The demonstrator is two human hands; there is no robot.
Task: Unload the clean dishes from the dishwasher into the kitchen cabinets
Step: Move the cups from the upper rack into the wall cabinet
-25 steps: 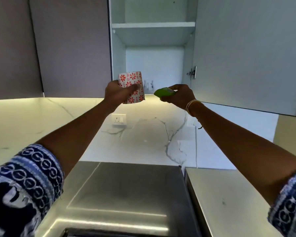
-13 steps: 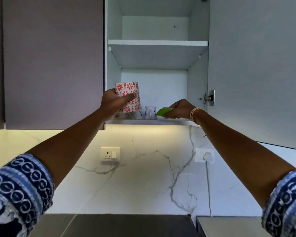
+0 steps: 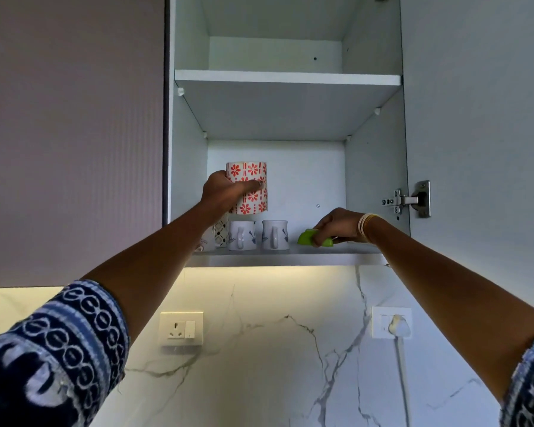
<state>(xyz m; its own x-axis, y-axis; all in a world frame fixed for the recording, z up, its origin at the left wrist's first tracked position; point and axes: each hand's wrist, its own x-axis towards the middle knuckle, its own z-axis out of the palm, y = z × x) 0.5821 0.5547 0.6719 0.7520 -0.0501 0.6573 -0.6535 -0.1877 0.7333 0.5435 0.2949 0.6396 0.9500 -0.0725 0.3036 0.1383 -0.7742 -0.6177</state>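
Floral mug (image 3: 249, 188) upright, long axis vertical, frame centre, left hand (image 3: 225, 192) grip wrapped round it; right hand (image 3: 336, 224) grip pinching green item (image 3: 309, 237) on shelf (image 3: 290, 257).

I have lifted both hands from in front of the cabinet into its lower compartment. My left hand (image 3: 225, 189) has carried the red-flowered mug (image 3: 249, 188) in above the mugs standing on the bottom shelf (image 3: 290, 257) (it hangs clear of them). My right hand (image 3: 336, 224) has brought the green cup (image 3: 310, 238) down onto that shelf, at about 4 o'clock from the flowered mug.
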